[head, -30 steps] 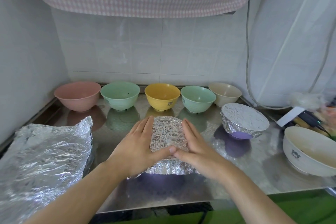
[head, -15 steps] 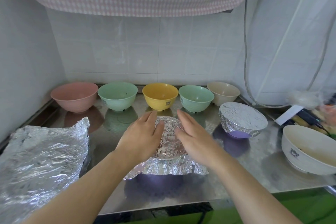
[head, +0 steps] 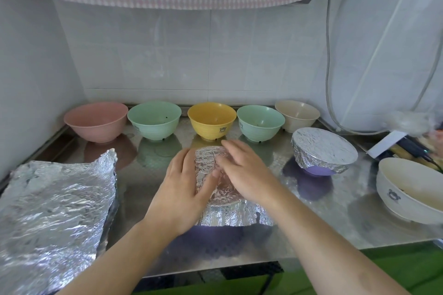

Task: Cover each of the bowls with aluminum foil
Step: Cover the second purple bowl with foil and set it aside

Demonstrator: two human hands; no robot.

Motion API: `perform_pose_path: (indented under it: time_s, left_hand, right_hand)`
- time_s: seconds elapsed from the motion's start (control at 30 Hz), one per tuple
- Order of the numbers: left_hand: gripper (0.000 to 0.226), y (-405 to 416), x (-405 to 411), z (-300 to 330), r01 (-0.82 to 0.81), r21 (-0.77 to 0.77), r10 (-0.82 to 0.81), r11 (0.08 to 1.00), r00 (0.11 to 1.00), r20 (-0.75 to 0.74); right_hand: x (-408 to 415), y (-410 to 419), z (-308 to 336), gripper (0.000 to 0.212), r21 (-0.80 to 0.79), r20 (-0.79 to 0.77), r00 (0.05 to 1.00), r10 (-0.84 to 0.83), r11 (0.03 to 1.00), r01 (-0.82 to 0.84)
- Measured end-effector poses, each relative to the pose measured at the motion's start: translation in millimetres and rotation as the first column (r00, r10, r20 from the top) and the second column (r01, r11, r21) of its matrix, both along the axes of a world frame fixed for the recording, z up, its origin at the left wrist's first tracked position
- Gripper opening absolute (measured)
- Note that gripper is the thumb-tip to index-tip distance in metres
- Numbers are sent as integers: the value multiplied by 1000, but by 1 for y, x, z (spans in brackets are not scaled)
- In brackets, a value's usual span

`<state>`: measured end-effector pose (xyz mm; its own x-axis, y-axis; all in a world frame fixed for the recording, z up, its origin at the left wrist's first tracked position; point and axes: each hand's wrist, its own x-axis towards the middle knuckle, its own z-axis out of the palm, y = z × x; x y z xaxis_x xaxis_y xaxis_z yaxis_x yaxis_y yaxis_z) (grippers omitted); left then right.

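Both hands lie flat with straight fingers on the foil-covered purple bowl (head: 230, 211) at the front middle of the steel counter (head: 335, 218). Since a second ago, the left hand (head: 184, 189) and right hand (head: 242, 172) have slid from its near rim, thumbs touching, up over the foil top. The finished foil-covered bowl (head: 323, 153) and the loose foil sheet (head: 55, 218) have not moved.
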<state>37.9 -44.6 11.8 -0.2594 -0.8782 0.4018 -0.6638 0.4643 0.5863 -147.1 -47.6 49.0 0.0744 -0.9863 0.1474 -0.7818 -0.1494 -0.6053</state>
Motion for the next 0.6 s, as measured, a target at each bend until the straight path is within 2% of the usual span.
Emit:
perform_pose_path:
  time_s: [0.03, 0.1, 0.2, 0.27, 0.37, 0.5, 0.6]
  left_hand:
    - [78, 2, 3, 0, 18, -26, -17, 1000, 1000, 10]
    - [75, 6, 10, 4, 65, -86, -64, 994, 998, 17]
    - [53, 14, 21, 7, 172, -188, -182, 967, 983, -35]
    - [36, 20, 24, 6, 230, -273, -250, 934, 967, -42]
    - [22, 25, 24, -2, 317, -274, -335, 908, 942, -22]
    - [13, 24, 27, -10, 300, -345, -315, 890, 949, 12]
    - [15, 24, 27, -11, 284, -362, -284, 888, 957, 55]
  right_hand:
    - [-4, 9, 0, 59, -42, 55, 998, 33, 999, -30]
    - [-14, 30, -4, 58, -190, 53, 993, 102, 978, -90]
    - [-25, 59, -16, 34, -376, 17, 986, 164, 915, -146]
    - [-24, 70, -26, 22, -393, 45, 983, 176, 908, -145]
    - [-17, 71, -38, 16, -407, 68, 982, 174, 904, -132]
    - [-16, 66, -41, 17, -453, 52, 986, 157, 884, -117]
    - [-16, 67, -42, 22, -449, -18, 991, 130, 885, -124]
